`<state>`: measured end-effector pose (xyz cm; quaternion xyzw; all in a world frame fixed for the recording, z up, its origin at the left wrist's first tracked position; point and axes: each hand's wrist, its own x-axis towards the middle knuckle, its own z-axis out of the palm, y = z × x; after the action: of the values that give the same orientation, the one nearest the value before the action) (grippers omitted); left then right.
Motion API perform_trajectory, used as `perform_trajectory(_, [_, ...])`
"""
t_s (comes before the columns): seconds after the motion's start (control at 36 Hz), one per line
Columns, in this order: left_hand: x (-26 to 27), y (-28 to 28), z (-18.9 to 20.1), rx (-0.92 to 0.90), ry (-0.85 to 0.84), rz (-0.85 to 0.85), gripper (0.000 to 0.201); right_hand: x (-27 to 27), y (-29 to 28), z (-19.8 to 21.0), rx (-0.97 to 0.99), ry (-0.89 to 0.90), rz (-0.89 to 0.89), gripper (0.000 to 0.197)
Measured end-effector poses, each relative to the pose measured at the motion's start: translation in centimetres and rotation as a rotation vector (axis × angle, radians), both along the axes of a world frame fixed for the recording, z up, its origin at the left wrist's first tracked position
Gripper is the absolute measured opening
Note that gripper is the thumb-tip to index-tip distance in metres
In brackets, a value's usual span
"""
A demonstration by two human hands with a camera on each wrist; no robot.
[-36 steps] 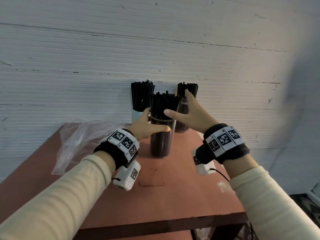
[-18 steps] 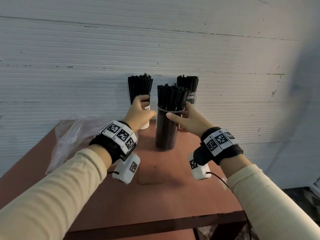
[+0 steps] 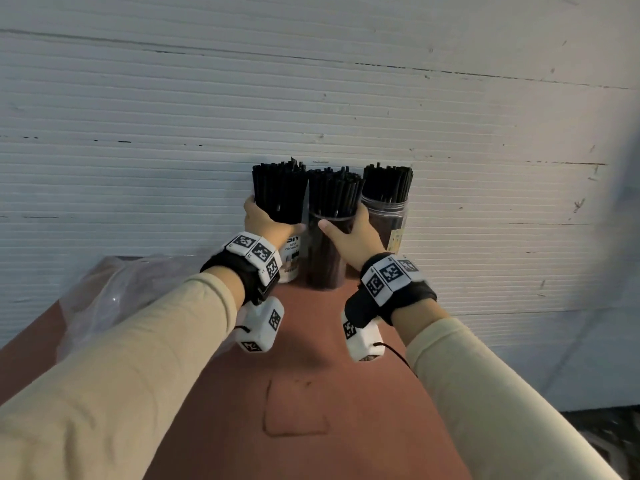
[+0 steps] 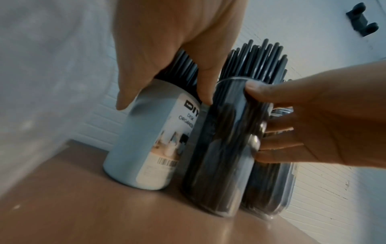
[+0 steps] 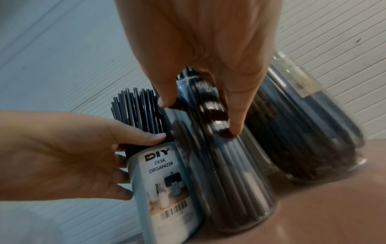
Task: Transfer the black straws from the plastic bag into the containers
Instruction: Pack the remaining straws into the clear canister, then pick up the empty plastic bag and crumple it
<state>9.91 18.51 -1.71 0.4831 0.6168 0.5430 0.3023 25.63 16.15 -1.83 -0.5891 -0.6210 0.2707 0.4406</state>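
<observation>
Three containers packed with black straws (image 3: 278, 188) stand in a row against the wall. My left hand (image 3: 270, 221) grips the top of the white "DIY desk organizer" container (image 3: 291, 261), thumb on its straws (image 5: 144, 115). My right hand (image 3: 346, 230) grips the middle clear container (image 3: 325, 261) near its rim, thumb in front and fingers behind. In the left wrist view the white container (image 4: 146, 140) and the middle clear container (image 4: 221, 148) touch side by side. A third clear jar (image 3: 388, 223) of straws stands at the right. The crumpled plastic bag (image 3: 114, 296) lies at the table's left.
The containers sit at the back edge of a reddish-brown table (image 3: 329, 393), right against a white ribbed wall (image 3: 311, 116). The table's right edge drops off to the floor beside my right forearm.
My right hand has slid the middle clear container back to the wall, between the other two. My left hand left that container and took hold of the white one.
</observation>
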Motion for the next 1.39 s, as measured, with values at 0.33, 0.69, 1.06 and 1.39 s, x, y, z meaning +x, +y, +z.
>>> perform_trajectory(0.33, [-0.4, 0.6, -1.0, -0.035, -0.03, -0.033, 0.084, -2.7, 1.8, 0.1, -0.021, 0.042, -0.111, 0.088])
perform_trajectory(0.69, [-1.3, -3.2, 1.7, -0.03, 0.033, 0.032, 0.099, -3.0, -2.3, 1.0, 0.05, 0.0, -0.186, 0.068])
perform_trajectory(1.06, [-12.2, -13.4, 5.6, -0.045, 0.437, -0.052, 0.02, -8.8, -12.0, 1.3, -0.063, -0.358, 0.421, 0.015])
perform_trajectory(1.39, [-16.4, -20.3, 3.6, -0.16, 0.458, -0.165, 0.041, -13.7, -16.6, 0.9, -0.365, -0.913, 0.604, 0.051])
